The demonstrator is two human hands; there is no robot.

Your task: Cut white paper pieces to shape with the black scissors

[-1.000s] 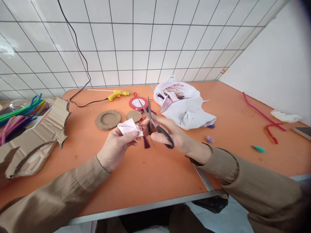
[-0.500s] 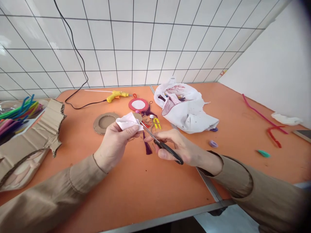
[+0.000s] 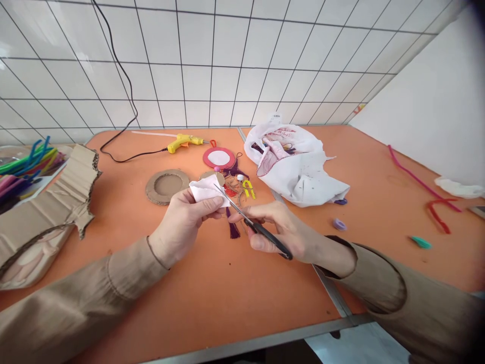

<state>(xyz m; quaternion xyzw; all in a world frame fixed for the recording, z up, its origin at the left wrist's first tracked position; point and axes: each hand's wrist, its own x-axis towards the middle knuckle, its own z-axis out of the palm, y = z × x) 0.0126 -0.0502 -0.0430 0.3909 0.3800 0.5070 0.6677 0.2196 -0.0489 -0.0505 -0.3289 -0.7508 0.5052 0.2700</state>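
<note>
My left hand (image 3: 185, 222) pinches a piece of pale pink cloth (image 3: 204, 188) between thumb and fingers. Black-handled scissors (image 3: 267, 235) are gripped in my right hand (image 3: 278, 232), their blades lying at the cloth's right part. Behind the cloth sit a small brown cardboard disc (image 3: 213, 176), a red-rimmed round piece (image 3: 219, 158) with a pale centre, and a purple tassel (image 3: 233, 228) just below. A cardboard ring (image 3: 166, 186) lies left of the cloth, partly behind my left hand.
A yellow glue gun (image 3: 185, 142) with a black cord lies at the back. A white plastic bag (image 3: 303, 177) stands right of centre. Torn cardboard (image 3: 49, 202) and pipe cleaners (image 3: 28, 169) are at left; a red pipe cleaner (image 3: 439, 217) and green piece (image 3: 421, 242) at right.
The view has shifted slightly, so most things sit a little further right and higher. The scissor blades now lie over the cloth rather than at its right edge.
</note>
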